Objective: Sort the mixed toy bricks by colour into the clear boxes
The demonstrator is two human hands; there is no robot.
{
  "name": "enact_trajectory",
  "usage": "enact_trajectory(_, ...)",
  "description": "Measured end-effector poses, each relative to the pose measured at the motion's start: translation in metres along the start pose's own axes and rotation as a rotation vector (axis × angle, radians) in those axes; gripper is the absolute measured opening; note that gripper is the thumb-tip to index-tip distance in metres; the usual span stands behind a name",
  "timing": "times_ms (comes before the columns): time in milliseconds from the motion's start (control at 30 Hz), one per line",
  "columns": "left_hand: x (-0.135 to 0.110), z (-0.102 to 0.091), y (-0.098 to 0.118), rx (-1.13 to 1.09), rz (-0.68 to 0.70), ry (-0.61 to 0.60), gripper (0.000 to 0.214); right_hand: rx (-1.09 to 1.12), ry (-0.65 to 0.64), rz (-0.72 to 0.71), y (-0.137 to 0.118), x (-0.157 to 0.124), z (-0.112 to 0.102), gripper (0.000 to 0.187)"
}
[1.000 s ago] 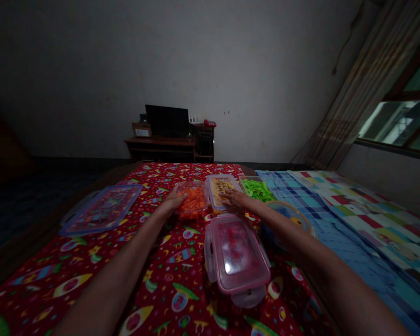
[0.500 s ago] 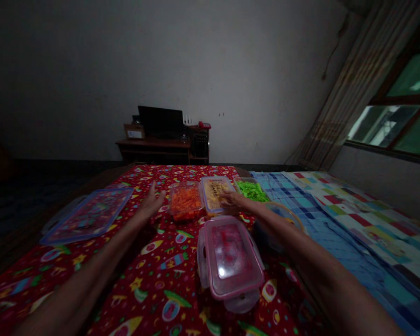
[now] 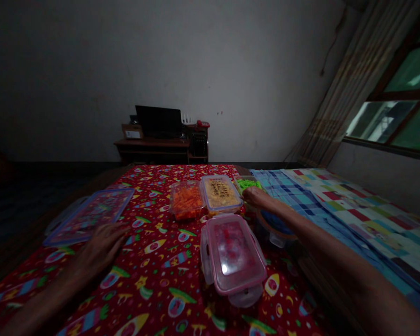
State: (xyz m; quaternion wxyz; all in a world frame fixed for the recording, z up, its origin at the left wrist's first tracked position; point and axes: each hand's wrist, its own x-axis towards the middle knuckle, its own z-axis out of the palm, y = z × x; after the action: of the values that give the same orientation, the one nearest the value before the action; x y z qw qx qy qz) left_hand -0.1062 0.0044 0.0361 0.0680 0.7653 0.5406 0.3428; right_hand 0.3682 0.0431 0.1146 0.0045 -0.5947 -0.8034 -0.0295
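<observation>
My left hand [image 3: 100,245] lies flat and open on the red patterned cloth [image 3: 161,280], just below a blue-rimmed lid [image 3: 91,214]. My right hand [image 3: 257,198] reaches to the far right of a row of small boxes. Its fingers curl over the near edge of the box of green pieces [image 3: 248,183]. Left of it stand a lidded box of yellow pieces [image 3: 220,192] and an open box of orange pieces [image 3: 187,200]. A closed pink-rimmed box of red pieces [image 3: 233,254] sits nearer to me, between my arms.
A round yellow-rimmed blue lid [image 3: 276,228] lies under my right forearm. A checked blue cloth [image 3: 336,210] covers the surface to the right. A desk with a dark screen [image 3: 159,135] stands at the far wall; a window [image 3: 399,121] is at right. The room is dim.
My left hand has left the orange box and drawn back to rest on the cloth by the blue lid. My right hand has shifted from the yellow box to the green box.
</observation>
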Motion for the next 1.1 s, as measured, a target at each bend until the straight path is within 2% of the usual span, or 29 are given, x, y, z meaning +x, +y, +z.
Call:
enact_trajectory(133, -0.01, 0.015, 0.06, -0.131, -0.06, -0.226, 0.044, 0.066, 0.091, -0.093, -0.01, -0.014, -0.015, 0.03)
enact_trajectory(200, -0.016, 0.032, 0.083, -0.3, -0.112, -0.355, 0.053, 0.109, 0.147, -0.037, -0.003, -0.027, -0.022, 0.031)
enact_trajectory(267, -0.02, 0.051, 0.105, -0.502, -0.175, -0.443, 0.064, 0.153, 0.195, 0.091, 0.014, -0.042, -0.025, 0.032)
enact_trajectory(367, -0.014, 0.08, 0.135, -0.651, -0.192, -0.464, 0.075, 0.226, 0.196, 0.321, 0.051, -0.067, -0.017, 0.037)
enact_trajectory(467, 0.004, 0.107, 0.155, -0.773, -0.217, -0.423, 0.092, 0.406, 0.085, 0.459, 0.083, -0.091, 0.001, 0.044)
enact_trajectory(600, 0.021, 0.133, 0.164, -0.824, -0.293, -0.41, 0.09, 0.812, 0.009, 0.496, 0.096, -0.112, 0.018, 0.066)
enact_trajectory(700, 0.022, 0.139, 0.161, -0.836, -0.297, -0.408, 0.083, 0.926, -0.027, 0.5, 0.088, -0.118, 0.018, 0.076)
enact_trajectory(867, 0.017, 0.135, 0.149, -0.82, -0.307, -0.384, 0.077, 0.87, -0.136, 0.404, 0.075, -0.132, 0.007, 0.069)
enact_trajectory(1000, 0.016, 0.128, 0.147, -0.839, -0.314, -0.42, 0.08, 0.834, -0.233, 0.378, 0.081, -0.143, 0.0, 0.063)
enact_trajectory(1067, 0.018, 0.126, 0.151, -0.847, -0.306, -0.422, 0.085, 0.702, -0.27, 0.393, 0.085, -0.14, -0.005, 0.054)
enact_trajectory(1100, 0.019, 0.125, 0.153, -0.85, -0.31, -0.419, 0.087, 0.568, -0.248, 0.404, 0.085, -0.135, -0.008, 0.049)
